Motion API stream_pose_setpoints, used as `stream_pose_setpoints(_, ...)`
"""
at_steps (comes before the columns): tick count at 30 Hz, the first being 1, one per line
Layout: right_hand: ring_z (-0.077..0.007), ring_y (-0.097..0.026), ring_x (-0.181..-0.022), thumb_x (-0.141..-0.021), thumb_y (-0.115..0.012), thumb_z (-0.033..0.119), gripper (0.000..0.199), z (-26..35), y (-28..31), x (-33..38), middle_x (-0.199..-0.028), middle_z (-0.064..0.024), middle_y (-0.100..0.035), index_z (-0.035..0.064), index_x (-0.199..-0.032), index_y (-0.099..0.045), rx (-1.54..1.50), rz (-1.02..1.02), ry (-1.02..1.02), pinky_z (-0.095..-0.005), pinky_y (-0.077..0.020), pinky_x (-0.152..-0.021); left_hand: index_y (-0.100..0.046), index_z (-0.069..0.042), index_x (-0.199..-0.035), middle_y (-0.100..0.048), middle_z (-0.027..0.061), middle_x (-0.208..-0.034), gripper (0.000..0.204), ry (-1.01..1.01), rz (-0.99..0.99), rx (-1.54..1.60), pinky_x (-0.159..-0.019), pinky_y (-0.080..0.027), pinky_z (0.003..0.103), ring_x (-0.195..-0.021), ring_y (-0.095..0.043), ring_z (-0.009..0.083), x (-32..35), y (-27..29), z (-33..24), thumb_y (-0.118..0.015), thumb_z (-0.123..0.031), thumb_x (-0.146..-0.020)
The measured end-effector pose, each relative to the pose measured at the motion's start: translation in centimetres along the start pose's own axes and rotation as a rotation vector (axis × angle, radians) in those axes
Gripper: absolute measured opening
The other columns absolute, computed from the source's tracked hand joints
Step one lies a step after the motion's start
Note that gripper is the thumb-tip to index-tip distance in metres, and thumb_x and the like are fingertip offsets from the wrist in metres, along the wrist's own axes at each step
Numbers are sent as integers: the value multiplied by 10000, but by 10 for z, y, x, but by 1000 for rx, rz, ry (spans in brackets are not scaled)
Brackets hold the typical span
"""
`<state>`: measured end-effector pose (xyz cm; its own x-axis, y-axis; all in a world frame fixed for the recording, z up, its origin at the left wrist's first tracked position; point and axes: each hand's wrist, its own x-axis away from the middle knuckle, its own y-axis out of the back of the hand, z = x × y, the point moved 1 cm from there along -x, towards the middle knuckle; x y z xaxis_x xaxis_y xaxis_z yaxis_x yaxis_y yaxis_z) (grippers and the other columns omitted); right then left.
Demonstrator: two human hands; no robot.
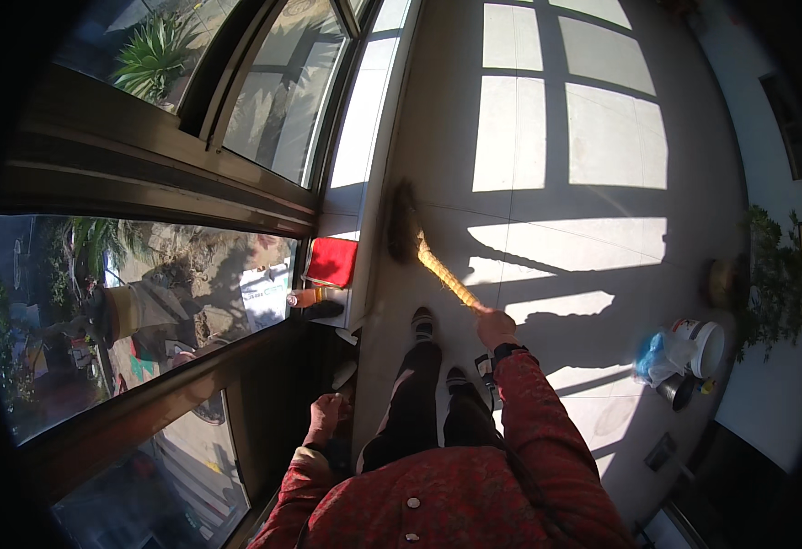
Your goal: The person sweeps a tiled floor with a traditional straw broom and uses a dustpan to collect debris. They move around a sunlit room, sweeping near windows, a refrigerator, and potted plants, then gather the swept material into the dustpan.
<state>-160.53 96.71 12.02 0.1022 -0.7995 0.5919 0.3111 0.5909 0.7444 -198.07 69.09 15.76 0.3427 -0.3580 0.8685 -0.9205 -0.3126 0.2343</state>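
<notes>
Broom [433, 263], at the middle of the frame: the grip of your right hand [496, 330], just right of and below centre, is closed around the near end of the yellow-wrapped handle. From this grip the long axis slants up and to the left, ending at the dark bristle head [404, 222], just above the frame's centre. Note the relation that governs the stroke: the head lies ahead and to the left of your grip, lengthwise along the foot of the pale ledge [350, 174] and near it; contact between bristles and floor [607, 137] cannot be told. Your right hand is the nearer. Your left hand [326, 418], left of centre in the lower half, is well apart from the handle, its fingers curled; whether they enclose anything, you cannot tell here. Farther out, your shoe [423, 323] stands left of the grip, a red cloth [331, 263] rests on the ledge left of the bristles, and a white bucket [707, 349] stands at the right of the frame, well clear of the broom.
</notes>
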Motion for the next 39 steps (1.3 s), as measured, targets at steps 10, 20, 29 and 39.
stream_pose_setpoints(10, -357, -652, -853, -901, -556, 212, 289, -109, 108, 120, -915, -197, -672, 89, -1158, -602, -70, -154, -315, -444, -521, -723, -620, -36, -757, -598, 39, -664, 252, 127, 27, -1, -484, -459, 260, -597, -593, 130, -34, 14, -48, -555, -244, -884)
stream_pose_setpoints(20, -355, -641, -723, -850, -586, 183, 350, 27, 140, -47, -756, -170, -649, 137, -1197, -586, 45, -96, 179, -475, -501, -645, -611, -16, -790, -610, 63, -686, 213, -27, 20, 147, -478, -448, 270, -581, -584, 141, -44, -39, -136, -562, -189, -903)
stream_pose_setpoints(29, -341, -648, -827, -865, -552, 193, 319, -21, 171, -186, -869, -141, -676, 225, -1173, -626, 35, 36, -8, -445, -508, -745, -627, -3, -872, -654, 63, -776, 233, 148, -4, 18, -570, -513, 272, -680, -627, 137, -44, -87, -215, -582, -231, -892)
stream_pose_setpoints(39, -360, -651, -758, -909, -526, 251, 326, -135, 259, -60, -802, -168, -670, 153, -1218, -561, -84, -117, -256, -481, -514, -657, -627, 0, -830, -652, 89, -747, 181, 84, 3, 102, -552, -530, 308, -641, -640, 180, -72, -131, -282, -559, -158, -888)
